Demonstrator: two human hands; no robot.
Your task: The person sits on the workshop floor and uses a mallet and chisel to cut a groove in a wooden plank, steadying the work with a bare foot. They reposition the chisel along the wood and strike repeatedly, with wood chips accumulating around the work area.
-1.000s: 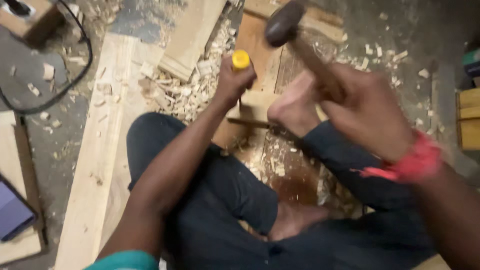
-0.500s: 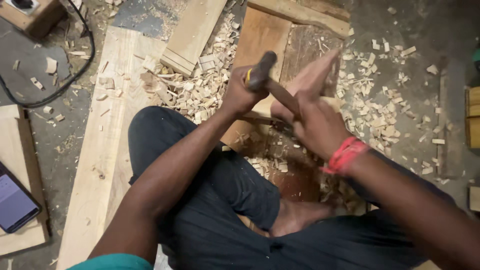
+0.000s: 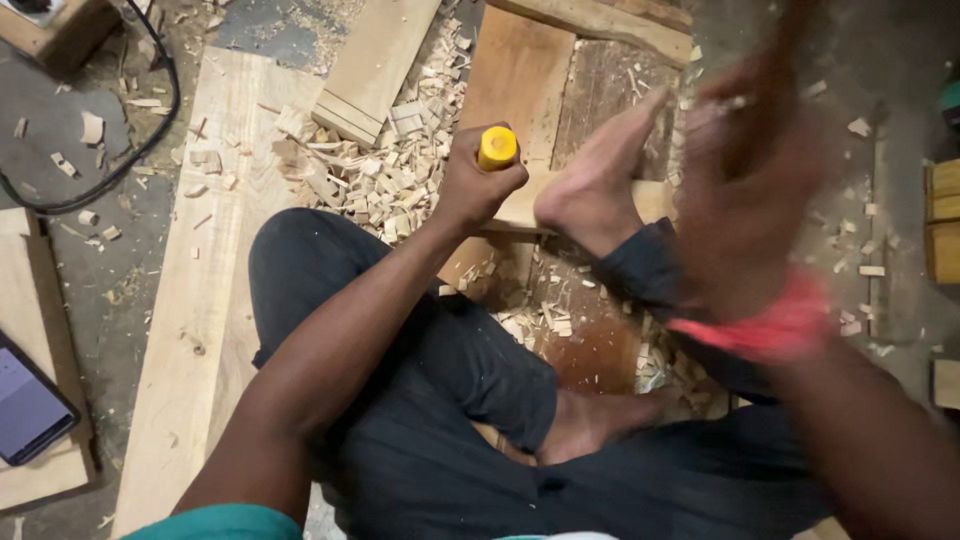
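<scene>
Heaped pale wood chips (image 3: 385,160) just left of the left hand (image 3: 478,190), spilling over a long light plank (image 3: 205,300) and against the end of a short board (image 3: 375,65). Bare foot (image 3: 595,190) planted just right of that hand, pressing down on a pale wood block (image 3: 525,205); second foot (image 3: 590,425) tucked under the dark trousers lower down. Black cable (image 3: 150,120) looping at upper left, well apart. Phone with a lit screen (image 3: 28,410) resting on a board at the lower left edge.

Yellow chisel handle (image 3: 497,147) standing up out of the left fist, long axis roughly upright, butt end toward the camera, blade end hidden below the hand and pointing down at the block. Left fingers wrapped tight around the handle. Right hand (image 3: 750,190) raised at the right, heavily blurred; fingers apparently curled, but impossible to tell what sits in them. Red band (image 3: 765,325) on that wrist, also smeared.

Dark worn boards (image 3: 600,90) under the block, littered with shavings. Grey dusty workshop floor (image 3: 70,190) beyond, chips scattered everywhere. Stacked yellowish timber (image 3: 943,225) at the right edge. Wooden box corner (image 3: 55,30) at top left.
</scene>
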